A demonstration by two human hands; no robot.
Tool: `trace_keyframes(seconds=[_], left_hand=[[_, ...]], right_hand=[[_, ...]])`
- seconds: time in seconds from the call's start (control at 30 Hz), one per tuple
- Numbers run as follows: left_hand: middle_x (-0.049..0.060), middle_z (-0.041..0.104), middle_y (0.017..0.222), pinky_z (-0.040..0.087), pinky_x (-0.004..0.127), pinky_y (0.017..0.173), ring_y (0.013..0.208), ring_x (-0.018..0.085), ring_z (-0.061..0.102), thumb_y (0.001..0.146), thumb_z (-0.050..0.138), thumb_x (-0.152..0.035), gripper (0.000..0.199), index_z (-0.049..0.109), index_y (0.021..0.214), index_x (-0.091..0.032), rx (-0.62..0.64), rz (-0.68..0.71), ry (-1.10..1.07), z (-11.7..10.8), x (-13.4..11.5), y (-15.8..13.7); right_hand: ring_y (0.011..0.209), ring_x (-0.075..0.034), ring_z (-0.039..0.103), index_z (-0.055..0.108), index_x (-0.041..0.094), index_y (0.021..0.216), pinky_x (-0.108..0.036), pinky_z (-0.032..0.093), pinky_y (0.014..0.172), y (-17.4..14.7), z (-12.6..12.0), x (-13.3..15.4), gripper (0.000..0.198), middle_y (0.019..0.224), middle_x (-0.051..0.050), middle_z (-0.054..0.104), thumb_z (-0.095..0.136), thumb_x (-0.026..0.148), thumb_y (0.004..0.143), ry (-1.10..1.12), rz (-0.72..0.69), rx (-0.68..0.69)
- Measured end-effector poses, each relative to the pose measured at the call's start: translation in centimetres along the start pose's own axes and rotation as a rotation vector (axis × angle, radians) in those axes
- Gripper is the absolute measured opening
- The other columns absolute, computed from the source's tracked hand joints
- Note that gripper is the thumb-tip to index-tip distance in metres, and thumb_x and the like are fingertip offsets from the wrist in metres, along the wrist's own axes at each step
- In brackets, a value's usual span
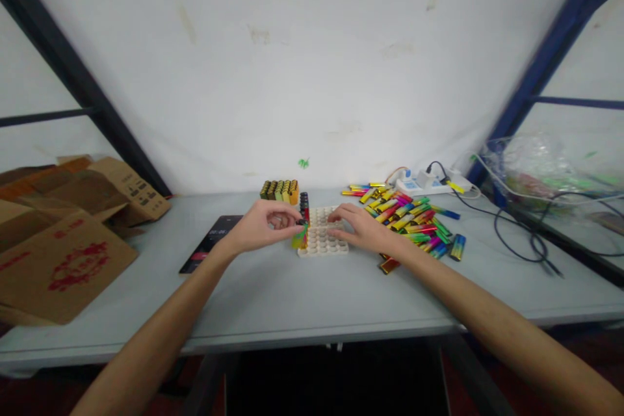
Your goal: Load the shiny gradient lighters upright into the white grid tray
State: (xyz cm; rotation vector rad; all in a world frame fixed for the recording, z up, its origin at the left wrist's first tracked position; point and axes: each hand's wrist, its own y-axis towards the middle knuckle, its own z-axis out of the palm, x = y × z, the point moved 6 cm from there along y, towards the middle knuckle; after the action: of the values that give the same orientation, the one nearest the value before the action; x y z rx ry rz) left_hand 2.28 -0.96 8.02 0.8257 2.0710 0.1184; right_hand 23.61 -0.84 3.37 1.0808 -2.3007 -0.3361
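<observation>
My left hand [267, 226] is closed in a pinch at the left edge of a white tray [322, 248] with rows of round holes. At its fingertips is a small shiny yellow-green tube [298, 239] with a dark top. Beyond the fingers, a row of dark-topped tubes [305, 203], some red, stands upright along the tray's left side. Over the right part of the tray my right hand [358, 226] is open, thumb and fingers apart, with nothing visible between them. Most of the tray's holes show bare.
Right of the tray lies a loose pile of shiny multicoloured tubes [414, 218]. A block of gold tubes [279, 191] stands behind, near the wall. A black phone [207, 244] and cardboard boxes [73, 260] are at left. A power strip [426, 183] and black cable [521, 250] lie at right.
</observation>
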Motion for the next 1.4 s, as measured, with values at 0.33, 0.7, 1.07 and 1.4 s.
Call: trace_keyframes(seconds=[0.33,0.7,1.07,1.4], left_hand=[[0.000,0.065,0.062,0.051,0.021,0.052,0.054,0.012,0.059,0.080,0.075,-0.040,0.024,0.072,0.085,-0.017,0.122,0.011,0.074,0.9,0.0,-0.2],[0.000,0.065,0.064,0.051,0.020,0.052,0.055,0.011,0.063,0.081,0.076,-0.036,0.023,0.066,0.084,-0.016,0.186,-0.020,0.033,0.7,0.6,-0.4],[0.000,0.069,0.068,0.055,0.022,0.051,0.051,0.013,0.066,0.083,0.075,-0.040,0.029,0.064,0.094,-0.016,0.294,-0.127,-0.039,1.3,1.0,-0.7],[0.002,0.068,0.073,0.051,0.021,0.053,0.057,0.011,0.059,0.086,0.070,-0.049,0.035,0.070,0.091,-0.015,-0.095,-0.062,0.055,-0.7,0.2,0.0]], right_hand=[[0.106,-0.025,0.058,0.065,0.019,0.113,-0.041,0.046,0.098,0.1,1.2,0.0,0.033,0.110,-0.012,0.062,0.050,0.047,0.103,-0.050,-0.070,0.071],[0.098,-0.022,0.060,0.065,0.018,0.105,-0.037,0.048,0.093,0.4,0.5,0.5,0.032,0.103,-0.009,0.062,0.042,0.040,0.108,-0.054,-0.064,0.098],[0.095,-0.022,0.062,0.068,0.015,0.104,-0.038,0.050,0.091,0.3,-0.7,-0.1,0.033,0.102,-0.011,0.064,0.044,0.038,0.107,-0.161,-0.024,0.047],[0.137,-0.032,0.048,0.052,0.018,0.146,-0.048,0.039,0.117,-0.8,1.6,-0.5,0.078,0.147,-0.018,0.051,0.067,0.066,0.087,-0.092,-0.110,0.209]])
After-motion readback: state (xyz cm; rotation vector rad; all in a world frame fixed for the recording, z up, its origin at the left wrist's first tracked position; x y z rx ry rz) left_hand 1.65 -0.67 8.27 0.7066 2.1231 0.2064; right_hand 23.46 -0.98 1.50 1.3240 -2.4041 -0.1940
